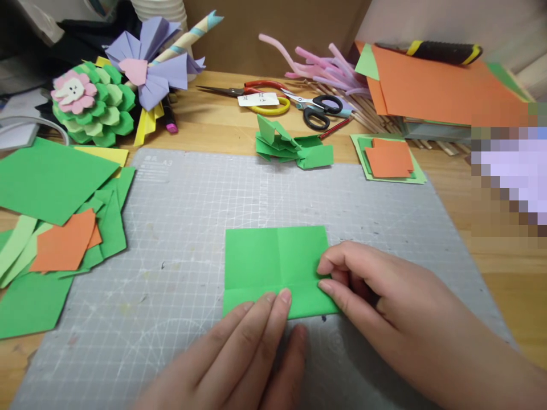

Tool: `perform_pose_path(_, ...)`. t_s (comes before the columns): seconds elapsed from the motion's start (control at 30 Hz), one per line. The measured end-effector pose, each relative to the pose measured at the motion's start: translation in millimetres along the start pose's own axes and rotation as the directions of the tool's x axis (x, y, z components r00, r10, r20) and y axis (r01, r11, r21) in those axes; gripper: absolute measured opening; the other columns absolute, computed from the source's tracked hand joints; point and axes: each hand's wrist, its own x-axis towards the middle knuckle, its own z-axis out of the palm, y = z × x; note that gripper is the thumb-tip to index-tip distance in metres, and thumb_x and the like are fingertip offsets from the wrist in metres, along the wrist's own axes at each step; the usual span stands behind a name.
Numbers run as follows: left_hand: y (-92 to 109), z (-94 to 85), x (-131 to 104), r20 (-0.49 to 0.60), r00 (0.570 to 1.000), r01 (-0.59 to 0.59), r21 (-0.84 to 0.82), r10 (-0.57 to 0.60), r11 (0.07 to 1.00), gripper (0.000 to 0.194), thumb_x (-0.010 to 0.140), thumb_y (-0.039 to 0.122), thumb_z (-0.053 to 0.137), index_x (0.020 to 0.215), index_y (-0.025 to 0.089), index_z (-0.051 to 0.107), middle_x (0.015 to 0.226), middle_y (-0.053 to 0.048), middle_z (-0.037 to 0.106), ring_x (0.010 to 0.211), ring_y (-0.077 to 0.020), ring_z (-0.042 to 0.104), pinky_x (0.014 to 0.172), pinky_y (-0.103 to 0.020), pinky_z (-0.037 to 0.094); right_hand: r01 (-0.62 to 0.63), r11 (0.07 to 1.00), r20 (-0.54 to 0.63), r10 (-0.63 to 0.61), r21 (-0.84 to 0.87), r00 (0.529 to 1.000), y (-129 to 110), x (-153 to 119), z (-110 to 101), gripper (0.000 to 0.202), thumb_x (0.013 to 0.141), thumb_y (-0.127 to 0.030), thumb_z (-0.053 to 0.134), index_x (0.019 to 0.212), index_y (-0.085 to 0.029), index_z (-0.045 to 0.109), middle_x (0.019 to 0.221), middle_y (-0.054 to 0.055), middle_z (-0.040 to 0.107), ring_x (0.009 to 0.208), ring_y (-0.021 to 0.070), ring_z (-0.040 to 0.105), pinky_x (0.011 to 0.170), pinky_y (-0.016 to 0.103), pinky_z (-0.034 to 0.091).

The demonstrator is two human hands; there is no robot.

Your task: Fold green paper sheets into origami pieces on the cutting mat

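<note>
A green sheet of paper (256, 259) lies on the grey cutting mat (183, 199), with a crease down its middle and a folded strip along its near edge. My left hand (252, 347) rests on that near edge, its fingers stretched out and lying flat on the paper. At the right edge, my right hand (371, 296) pinches the paper between thumb and forefinger. Beyond the sheet, several folded green paper pieces (294, 145) sit at the mat's far edge.
Green and orange paper scraps (64, 239) cover the left side. Behind stand a green paper pinecone shape (98, 108) and a purple paper flower (158, 68). Scissors (265, 99), pink pipe cleaners (329, 68), a small paper stack (388, 158) and a box-cutter knife (444, 52) on orange sheets are farther back.
</note>
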Motion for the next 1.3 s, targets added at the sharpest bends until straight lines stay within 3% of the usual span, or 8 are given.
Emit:
perform_pose_path(1.07,0.1,-0.2,0.7,0.027,0.998,-0.049,0.023,0.048,0.999,0.036,0.096,0.020,0.034,0.127,0.017,0.051,0.131,-0.012,0.056,0.124,-0.0259,0.047,0.109,-0.042,0.025,0.046,0.998,0.004,-0.046,-0.032,0.999,-1.5,1.4,-1.1,0.010,0.083,-0.015,0.054,0.080,-0.024,0.052,0.072,-0.003,0.059,0.065,0.0140,0.056,0.050,0.023,0.036)
perform_pose_path(1.3,0.8,-1.4,2.4,0.040,0.999,-0.020,-0.006,0.020,1.000,0.034,0.096,0.020,0.036,0.126,0.018,0.052,0.130,-0.010,0.057,0.124,-0.0250,0.046,0.110,-0.041,0.023,-0.018,1.000,0.022,0.018,-0.006,1.000,-2.5,-0.7,-3.0,0.011,0.083,-0.012,0.051,0.083,-0.024,0.052,0.070,-0.003,0.059,0.062,0.0134,0.056,0.051,0.023,0.038)
